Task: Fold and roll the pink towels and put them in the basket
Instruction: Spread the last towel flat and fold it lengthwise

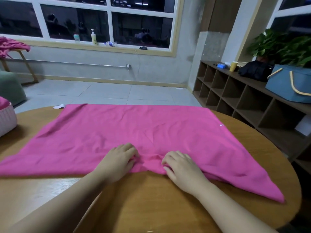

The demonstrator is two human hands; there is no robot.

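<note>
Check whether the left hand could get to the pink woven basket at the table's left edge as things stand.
Probably yes. The left hand grips the pink towel at its near edge, and only bare table and flat towel lie between it and the basket. It would have to let go first.

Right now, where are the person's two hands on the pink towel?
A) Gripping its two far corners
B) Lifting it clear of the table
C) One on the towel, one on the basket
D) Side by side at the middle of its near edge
D: the left hand and right hand sit close together, bunching the near edge of the pink towel, which lies spread on the table.
</note>
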